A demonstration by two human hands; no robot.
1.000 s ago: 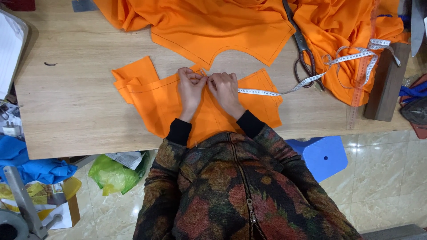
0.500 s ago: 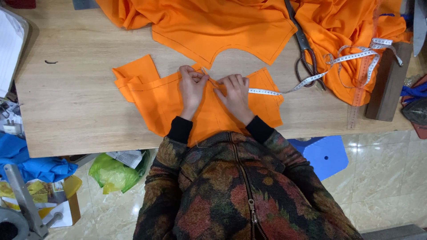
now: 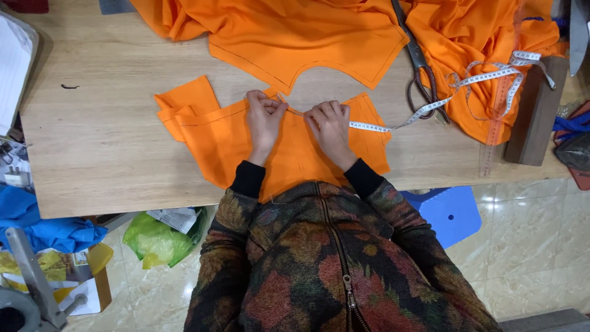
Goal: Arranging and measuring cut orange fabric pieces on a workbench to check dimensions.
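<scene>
- White paper sheets point(image 3: 13, 67) lie at the far left edge of the wooden table point(image 3: 110, 141), with a small dark scrap point(image 3: 69, 86) on the bare wood beside them.
- Below the table edge on the left, blue cloth point(image 3: 43, 227), a green plastic bag point(image 3: 161, 241) and a grey metal stand point(image 3: 34, 289) sit on the tiled floor.
- An orange cut fabric piece point(image 3: 215, 138) lies flat at the near edge of the table, right in front of the person, its left part folded over.
- The left hand point(image 3: 264, 117) rests on the top edge of this piece, fingers curled in and pinching the cloth edge.
- A thin strip of cloth or tape runs between the two hands along that edge; which it is cannot be told.
- The right hand point(image 3: 330, 125) lies just beside the left, fingers bent, pressing and gripping the same edge, touching the end of a white measuring tape point(image 3: 430, 107).
- A larger orange fabric panel point(image 3: 295, 37) with a curved cut-out lies beyond the hands, near the far side of the table.
- Scissors point(image 3: 421, 74) lie to the right of that panel, dark handles toward the person, the tape crossing them.
- Bunched orange cloth point(image 3: 473, 31) lies further right, with the tape looped over it and a clear ruler point(image 3: 495, 129) on its edge.
- A dark wooden block point(image 3: 534, 114) lies near the right end of the table.
- A blue plastic stool point(image 3: 448, 212) stands on the floor below.
</scene>
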